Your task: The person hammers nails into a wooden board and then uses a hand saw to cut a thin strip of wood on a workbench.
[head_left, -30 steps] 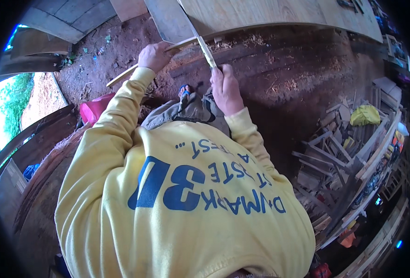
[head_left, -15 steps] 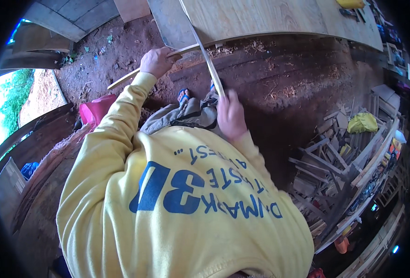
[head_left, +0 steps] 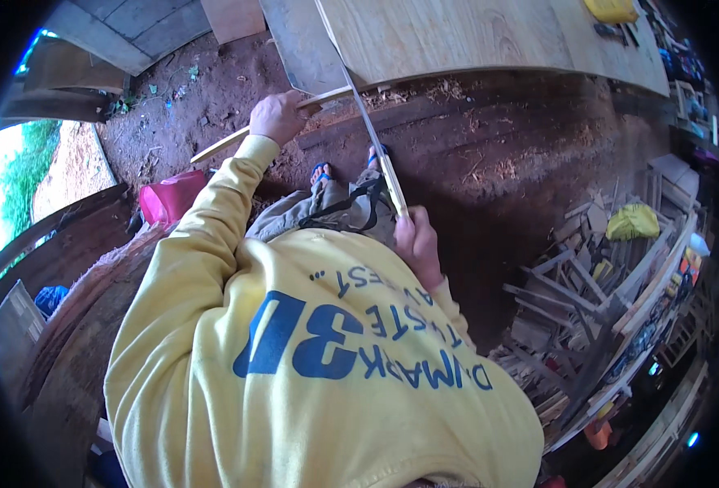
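Pulled back toward the body since a second ago: right hand (head_left: 416, 244) and its long thin saw blade (head_left: 373, 138), now lower in the view, near 6 o'clock from the board edge. Fingers shut tight round the saw's handle end. Blade slanted, running up toward 11 o'clock and touching the edge of the wide pale plywood board (head_left: 490, 37). Left hand (head_left: 278, 118) out at 10 o'clock from the right one, well apart, fingers curled round a thin light wooden strip (head_left: 221, 146). Strip lying flat-ish, pointing down to 8 o'clock, its other end under the board edge. Below the hands, a foot in a blue sandal (head_left: 320, 173) on red-brown dirt. At 3 o'clock, a heap of grey wood scraps (head_left: 571, 285) with a yellow bag (head_left: 632, 221) on top. At 9 o'clock, a pink plastic tub (head_left: 168, 199).
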### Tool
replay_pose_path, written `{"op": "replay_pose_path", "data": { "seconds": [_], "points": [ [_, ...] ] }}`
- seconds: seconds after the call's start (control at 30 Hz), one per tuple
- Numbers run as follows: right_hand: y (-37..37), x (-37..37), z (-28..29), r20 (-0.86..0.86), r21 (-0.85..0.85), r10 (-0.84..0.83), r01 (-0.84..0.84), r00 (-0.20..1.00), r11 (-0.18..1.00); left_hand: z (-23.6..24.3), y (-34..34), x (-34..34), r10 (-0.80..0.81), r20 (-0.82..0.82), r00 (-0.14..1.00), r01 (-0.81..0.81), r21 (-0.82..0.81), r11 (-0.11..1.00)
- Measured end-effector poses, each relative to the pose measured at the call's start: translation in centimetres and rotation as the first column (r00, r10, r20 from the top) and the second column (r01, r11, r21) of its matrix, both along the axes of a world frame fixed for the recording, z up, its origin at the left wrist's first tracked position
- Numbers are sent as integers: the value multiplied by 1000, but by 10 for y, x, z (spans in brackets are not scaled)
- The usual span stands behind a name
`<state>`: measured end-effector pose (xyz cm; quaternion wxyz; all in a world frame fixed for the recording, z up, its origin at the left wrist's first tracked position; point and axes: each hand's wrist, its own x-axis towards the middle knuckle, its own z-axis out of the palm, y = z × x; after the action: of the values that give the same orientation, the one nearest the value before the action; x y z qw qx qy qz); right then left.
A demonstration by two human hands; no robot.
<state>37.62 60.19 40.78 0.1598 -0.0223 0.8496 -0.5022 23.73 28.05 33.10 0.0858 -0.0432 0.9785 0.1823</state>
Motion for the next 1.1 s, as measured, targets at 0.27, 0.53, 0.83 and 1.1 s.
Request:
{"op": "replay_pose_path", "data": {
  "seconds": [0.27, 0.53, 0.83, 1.1],
  "points": [
    [-46, -70, -26, -154, 54, -31, 40, 988, 998, -7, 10, 6, -24, -55, 998, 28, 57, 998],
    [-24, -50, -16, -166, 21, 0, 3, 986, 1000, -9, 8, 1, -19, -52, 998, 21, 33, 999],
    [8, -1, 2, -12, 17, -15, 16, 1000, 1000, -9, 1, 5, -12, -48, 999, 15, 62, 998],
    [-42, -75, -38, -68, -7, -49, 49, 996, 999, 2, 7, -1, -31, -8, 1000, 31, 40, 999]
  ]
}}
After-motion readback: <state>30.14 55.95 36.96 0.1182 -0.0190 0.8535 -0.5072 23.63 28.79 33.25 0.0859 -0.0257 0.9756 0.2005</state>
